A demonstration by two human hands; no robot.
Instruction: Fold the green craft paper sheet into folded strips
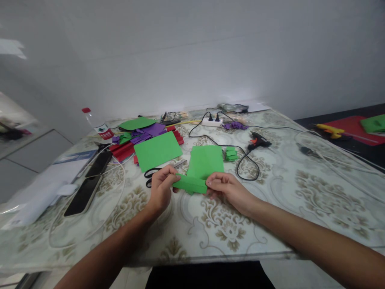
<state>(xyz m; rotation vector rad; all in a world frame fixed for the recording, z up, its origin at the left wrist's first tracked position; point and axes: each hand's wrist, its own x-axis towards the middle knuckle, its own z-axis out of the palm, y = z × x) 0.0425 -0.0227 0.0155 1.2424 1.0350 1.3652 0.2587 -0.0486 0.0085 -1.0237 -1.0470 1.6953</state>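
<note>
A narrow folded strip of green paper (191, 184) is stretched between my two hands, just above the table. My left hand (161, 186) pinches its left end, and my right hand (226, 188) pinches the right end. Behind the strip lies a green paper sheet (207, 158), its near edge partly covered. Black-handled scissors (150, 173) rest beside my left hand, their blades pointing away to the right. Farther left, a larger green sheet (158, 150) leans over red and purple paper. A small stack of green pieces (231, 154) sits right of the middle sheet.
A black glue gun (258, 141) with a looping cord lies right of centre, near a white power strip (212, 122). On the left are a phone (83, 195), a white cable and a red-capped bottle (100, 126). A yellow glue gun (330, 130) lies far right.
</note>
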